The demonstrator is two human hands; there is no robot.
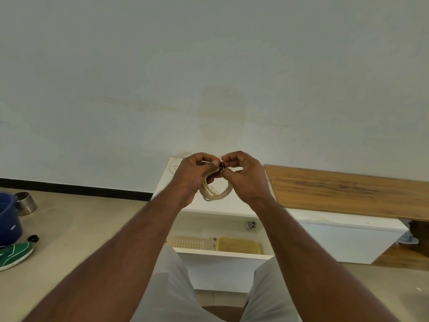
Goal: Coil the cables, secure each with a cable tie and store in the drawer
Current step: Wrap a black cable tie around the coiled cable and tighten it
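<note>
The open white drawer [222, 254] gapes below, its floor taken up by a cream slotted plastic tray [190, 243] and a yellow plastic basket [239, 245] side by side; a loose cream cable [173, 167] lies on the white counter [222, 208].

Bare forearms, light grey trousers [167, 287]

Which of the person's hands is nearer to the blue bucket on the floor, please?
The left. The left hand grips the cream coiled cable above the open drawer, on the side toward the blue bucket; the right hand sits just beyond it, farther away.
</note>
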